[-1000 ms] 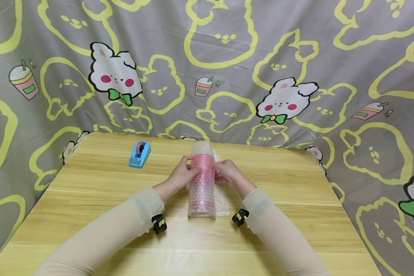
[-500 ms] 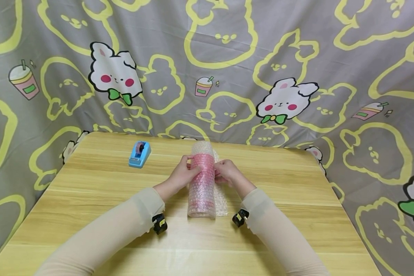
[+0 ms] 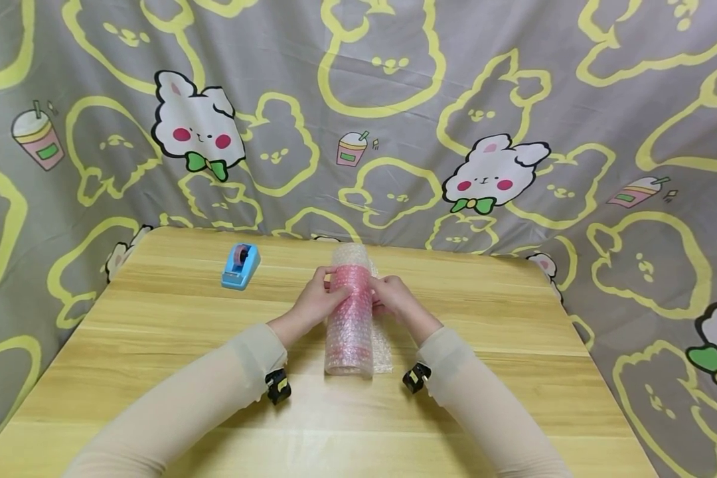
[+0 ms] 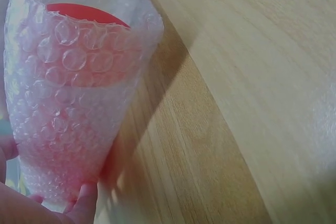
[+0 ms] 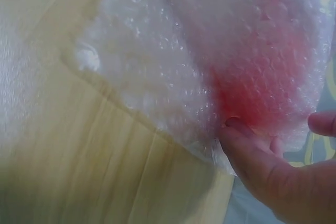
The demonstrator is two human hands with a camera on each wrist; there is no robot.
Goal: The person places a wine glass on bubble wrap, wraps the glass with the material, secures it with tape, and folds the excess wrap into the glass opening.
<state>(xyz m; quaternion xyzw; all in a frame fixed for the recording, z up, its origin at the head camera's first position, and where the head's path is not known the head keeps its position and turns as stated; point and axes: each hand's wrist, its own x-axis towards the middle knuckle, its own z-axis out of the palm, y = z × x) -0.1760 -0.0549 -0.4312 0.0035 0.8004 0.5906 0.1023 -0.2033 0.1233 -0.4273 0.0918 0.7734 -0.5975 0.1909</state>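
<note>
A pinkish-red cylindrical object wrapped in clear bubble wrap (image 3: 349, 342) lies lengthwise on the table, pointing away from me. Inside one end of the wrap, a curved red edge (image 4: 86, 12) shows in the left wrist view; the rest of the object is blurred by the bubbles. My left hand (image 3: 312, 300) grips the roll's left side, thumb over the top. On the opposite side my right hand (image 3: 398, 302) holds the roll, its fingers partly hidden behind it. A loose flap of the wrap (image 5: 142, 72) spreads flat on the table to the roll's right.
A blue tape dispenser (image 3: 241, 267) with a pink tape roll stands at the back left of the wooden table (image 3: 484, 372). Behind the table hangs a grey curtain (image 3: 394, 133) with cartoon animals. Small black cameras (image 3: 417, 378) are strapped at both wrists.
The loose flap to the right of the roll shows slightly narrower than before. My right thumb has shifted a little against the roll; both hands keep their hold.
</note>
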